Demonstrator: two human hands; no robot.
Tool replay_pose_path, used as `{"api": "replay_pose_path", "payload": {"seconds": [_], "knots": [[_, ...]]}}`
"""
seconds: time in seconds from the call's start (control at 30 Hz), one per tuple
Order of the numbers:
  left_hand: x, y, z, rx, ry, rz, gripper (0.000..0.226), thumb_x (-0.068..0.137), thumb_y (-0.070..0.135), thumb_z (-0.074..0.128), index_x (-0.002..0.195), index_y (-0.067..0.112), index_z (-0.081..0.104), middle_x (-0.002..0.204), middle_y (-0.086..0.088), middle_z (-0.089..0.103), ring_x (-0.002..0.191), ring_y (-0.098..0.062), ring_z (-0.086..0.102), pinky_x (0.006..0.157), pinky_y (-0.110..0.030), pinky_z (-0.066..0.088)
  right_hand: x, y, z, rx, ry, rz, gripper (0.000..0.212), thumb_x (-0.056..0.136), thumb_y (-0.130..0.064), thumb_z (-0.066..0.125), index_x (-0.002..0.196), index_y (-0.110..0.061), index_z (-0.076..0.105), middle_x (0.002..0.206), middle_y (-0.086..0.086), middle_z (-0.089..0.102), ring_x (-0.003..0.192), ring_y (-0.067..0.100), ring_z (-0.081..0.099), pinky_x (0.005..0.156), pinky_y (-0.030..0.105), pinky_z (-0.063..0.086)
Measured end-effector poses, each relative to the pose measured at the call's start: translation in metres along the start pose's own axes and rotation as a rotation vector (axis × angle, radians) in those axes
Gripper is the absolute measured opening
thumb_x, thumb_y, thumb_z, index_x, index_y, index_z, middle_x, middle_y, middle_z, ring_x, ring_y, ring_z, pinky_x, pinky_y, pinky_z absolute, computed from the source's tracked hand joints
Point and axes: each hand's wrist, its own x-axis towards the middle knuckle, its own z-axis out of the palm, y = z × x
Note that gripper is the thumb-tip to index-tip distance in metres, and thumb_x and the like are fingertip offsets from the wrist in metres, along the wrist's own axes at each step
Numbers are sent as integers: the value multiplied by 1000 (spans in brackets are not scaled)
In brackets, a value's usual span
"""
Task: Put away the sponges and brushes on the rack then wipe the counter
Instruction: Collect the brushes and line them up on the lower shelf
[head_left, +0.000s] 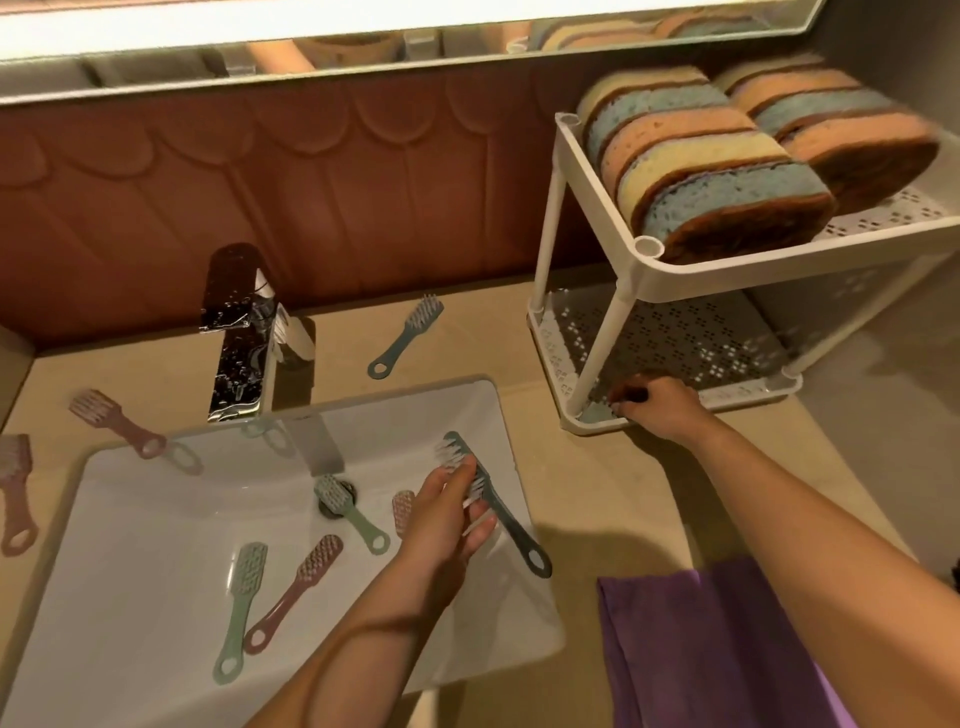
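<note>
Counter (597, 493) under both grips. Sink (156, 519) spreads left of left grip; loose brushes (244, 597) scattered in basin, more on counter beyond. Rack (727, 265) just ahead of right grip; sponges (717, 176) stacked on top tier, above it. Purple cloth (691, 639) behind right grip.

Left grip (452, 514) clamped on dark green brush (511, 525) at neck, against sink's right wall. Right grip (660, 410) curled at lower tier's front rim; holding anything, cannot tell.

Brush judged light, stiff plastic, maybe wet-slick. Take neck or handle, not bristles.
</note>
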Motion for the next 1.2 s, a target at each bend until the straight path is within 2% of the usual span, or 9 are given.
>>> {"api": "replay_pose_path", "payload": {"seconds": [0.23,0.37,0.5,0.67,0.83,0.9,1.0,1.07,1.2], "knots": [[-6,7,21,-43,-41,-11,24,93,21,55,115,14,51,90,-1,66,83,-13,64,73,-24,51,-25,-5,-9,29,53,-95,26,93,-26,51,116,-27,65,120,0,66,121,25,50,109,40,26],[-10,8,32,-3,-69,37,29,91,16,57,117,11,46,93,-8,66,81,-16,66,63,-21,57,-64,-22,-24,243,39,-216,26,94,-18,50,117,-23,63,116,-2,65,110,18,57,95,32,43],[-19,8,52,4,-62,92,22,90,14,58,104,16,42,95,-13,65,78,-18,67,58,-19,57,-110,-45,-25,236,-52,-352,29,95,-23,49,121,-22,60,116,-5,64,106,11,58,90,28,47],[-25,4,69,-61,-135,71,38,92,19,56,125,2,47,99,-17,67,76,-15,69,64,-22,59,-139,-62,-15,-84,167,-482,37,97,-32,41,132,-26,47,130,-6,53,122,16,44,104,28,24],[-35,5,86,-132,-211,-13,37,97,27,47,126,4,47,110,-21,65,89,-23,67,70,-32,59,-144,-61,-14,-41,281,-476,35,94,-41,46,126,-29,50,122,-7,57,116,14,47,101,27,16],[-36,7,90,-31,-200,-32,34,96,30,47,121,8,52,107,-16,66,91,-22,65,76,-33,57,-138,-55,-15,-4,308,-460,32,91,-40,51,122,-30,54,115,-8,59,111,14,50,93,27,20],[-34,10,93,189,-179,23,30,96,36,46,108,12,59,87,-4,63,76,-13,57,69,-27,45,-127,-43,-19,90,329,-422,24,90,-36,55,113,-29,59,107,-9,63,104,13,55,88,31,26],[-30,14,97,372,-100,153,23,96,36,46,103,16,54,101,-3,58,87,-12,53,77,-29,42,-118,-32,-22,164,328,-363,22,90,-34,56,110,-27,62,105,-6,65,100,15,58,89,35,34],[-17,26,103,781,-37,544,46,91,30,55,132,20,36,138,-2,38,122,-17,42,92,-25,38,-96,-9,-29,263,301,-223,21,89,-34,57,108,-27,64,101,-5,68,95,17,61,90,46,47]]}}
